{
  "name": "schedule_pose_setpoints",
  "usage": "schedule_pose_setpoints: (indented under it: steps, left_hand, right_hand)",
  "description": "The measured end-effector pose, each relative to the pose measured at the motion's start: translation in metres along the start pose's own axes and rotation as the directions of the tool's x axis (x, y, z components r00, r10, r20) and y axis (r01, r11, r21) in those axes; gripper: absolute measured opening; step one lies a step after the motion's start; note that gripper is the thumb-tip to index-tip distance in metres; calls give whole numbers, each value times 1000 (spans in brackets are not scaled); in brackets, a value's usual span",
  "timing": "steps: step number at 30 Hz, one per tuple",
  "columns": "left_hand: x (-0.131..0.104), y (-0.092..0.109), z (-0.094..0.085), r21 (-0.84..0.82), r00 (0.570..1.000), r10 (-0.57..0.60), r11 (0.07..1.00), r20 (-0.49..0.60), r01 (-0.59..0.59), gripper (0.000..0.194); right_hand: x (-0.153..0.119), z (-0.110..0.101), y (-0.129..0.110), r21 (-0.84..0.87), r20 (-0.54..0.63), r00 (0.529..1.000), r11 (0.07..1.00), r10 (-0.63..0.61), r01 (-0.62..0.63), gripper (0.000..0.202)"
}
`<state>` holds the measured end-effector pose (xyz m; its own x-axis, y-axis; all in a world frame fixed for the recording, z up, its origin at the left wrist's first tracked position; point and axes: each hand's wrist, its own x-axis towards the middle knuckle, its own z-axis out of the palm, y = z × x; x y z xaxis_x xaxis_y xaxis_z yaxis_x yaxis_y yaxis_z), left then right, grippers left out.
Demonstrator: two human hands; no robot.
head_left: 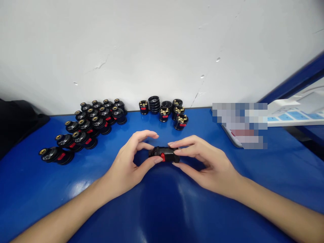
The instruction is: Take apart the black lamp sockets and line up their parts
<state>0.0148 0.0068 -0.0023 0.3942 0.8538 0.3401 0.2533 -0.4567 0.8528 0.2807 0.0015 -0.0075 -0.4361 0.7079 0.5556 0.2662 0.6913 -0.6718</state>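
Note:
A black lamp holder (168, 154) with a red switch lies on its side between my two hands, low over the blue table. My left hand (134, 157) grips its left end, the thumb beside the red switch and the index finger raised off it. On the right end, the thumb and fingertips of my right hand (204, 158) close around the body. Beyond my hands stand several open black socket cores (180, 123) with brass contacts and red switches. Among them are black threaded rings (154, 105).
Rows of black lamp holders (94, 114) with brass-colored tops stand at the left on the blue table (106, 216). A phone with a blurred screen (238, 126) lies at the right. Behind is a white wall (152, 50); a dark bag-like thing (17, 125) sits far left.

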Motion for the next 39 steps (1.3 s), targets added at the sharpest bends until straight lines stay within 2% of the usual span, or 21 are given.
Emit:
schedule_pose_setpoints:
  steps: [3,6,11,16,24,33,36,39]
  left_hand:
    - [0,-1,1,3,999,46,999,-13,-46,61]
    - [0,-2,0,16,999,38,999,10,-38,69]
    - [0,-4,0,-23,1000,9,1000,3,-9,58]
    - [-1,-4,1,-56,999,40,998,-24,-41,59]
    - [-2,-3,-1,22,997,73,997,-14,-73,57]
    - [-2,0,-2,80,993,120,990,-3,-119,52]
    - [-1,3,-4,153,988,154,977,-21,-149,52]
    - [2,5,-10,356,973,231,908,17,-221,49]
  right_hand:
    - [2,0,0,-36,1,999,998,-43,43,35]
    - [1,0,1,-21,-4,1000,1000,-20,20,35]
    - [-2,0,3,-15,-11,1000,1000,-12,12,37]
    - [-1,0,2,-24,-20,1000,999,-21,21,33]
    - [-1,-1,0,-9,-9,1000,1000,-5,5,31]
    - [-3,2,0,184,14,987,970,158,-158,46]
    - [-3,3,-1,118,32,987,980,158,-160,55]
    - [-2,2,-3,-28,70,988,990,137,-135,71]
